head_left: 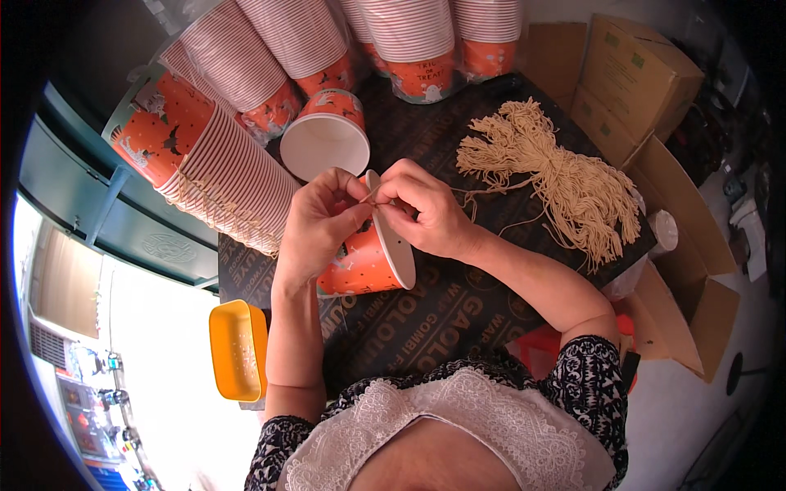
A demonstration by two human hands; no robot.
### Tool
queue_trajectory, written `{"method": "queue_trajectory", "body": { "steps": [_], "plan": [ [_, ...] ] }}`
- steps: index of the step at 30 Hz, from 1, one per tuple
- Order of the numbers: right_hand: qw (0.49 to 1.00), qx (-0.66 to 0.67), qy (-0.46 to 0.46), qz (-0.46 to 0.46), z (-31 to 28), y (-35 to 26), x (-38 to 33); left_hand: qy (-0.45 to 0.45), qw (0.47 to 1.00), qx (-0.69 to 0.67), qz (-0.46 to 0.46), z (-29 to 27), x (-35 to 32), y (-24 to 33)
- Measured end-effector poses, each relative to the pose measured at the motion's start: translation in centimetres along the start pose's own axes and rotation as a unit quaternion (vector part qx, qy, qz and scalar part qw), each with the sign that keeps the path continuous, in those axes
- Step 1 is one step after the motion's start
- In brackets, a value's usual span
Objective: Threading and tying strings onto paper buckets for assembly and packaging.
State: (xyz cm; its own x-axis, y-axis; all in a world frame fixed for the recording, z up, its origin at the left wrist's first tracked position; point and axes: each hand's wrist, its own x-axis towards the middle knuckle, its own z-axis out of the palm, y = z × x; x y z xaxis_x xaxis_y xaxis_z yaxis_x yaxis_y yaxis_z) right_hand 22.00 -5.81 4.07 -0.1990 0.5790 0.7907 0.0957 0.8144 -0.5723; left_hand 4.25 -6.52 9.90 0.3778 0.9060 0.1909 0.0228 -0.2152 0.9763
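Both hands pinch at the rim of an orange paper cup point(360, 266): the left hand point(319, 217) and right hand point(426, 213) close their grip on what looks like a thin string point(483, 192). The cup lies tilted on the counter point(458, 319), its mouth facing right and its long axis running left to right. A string bundle point(557, 176) lies well to the right. Stacked cups point(221, 159) crowd the left and far edges, and an open cup point(326, 139) sits just beyond.
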Motion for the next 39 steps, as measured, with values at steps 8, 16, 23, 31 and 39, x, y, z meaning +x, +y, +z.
{"method": "queue_trajectory", "body": {
  "steps": [8,16,23,31,39],
  "plan": [
    [1.000,-0.014,0.019,-0.021,0.1,-0.2,0.0,0.013,0.995,0.074,0.060,0.7,0.1,-0.5],
    [0.999,-0.016,0.036,-0.020,0.1,0.0,-0.2,0.118,0.965,0.193,0.135,2.4,-0.2,-1.1],
    [0.999,-0.012,0.047,-0.005,0.1,0.0,-0.4,0.134,0.917,0.327,0.184,2.9,-0.5,-0.6],
    [0.998,-0.021,0.055,-0.006,0.1,0.2,-0.7,0.146,0.850,0.418,0.285,3.3,0.0,-1.5],
    [0.999,-0.004,0.026,0.030,-0.5,0.8,-0.7,0.140,0.832,0.443,0.304,2.9,0.1,-1.8]
  ]
}}
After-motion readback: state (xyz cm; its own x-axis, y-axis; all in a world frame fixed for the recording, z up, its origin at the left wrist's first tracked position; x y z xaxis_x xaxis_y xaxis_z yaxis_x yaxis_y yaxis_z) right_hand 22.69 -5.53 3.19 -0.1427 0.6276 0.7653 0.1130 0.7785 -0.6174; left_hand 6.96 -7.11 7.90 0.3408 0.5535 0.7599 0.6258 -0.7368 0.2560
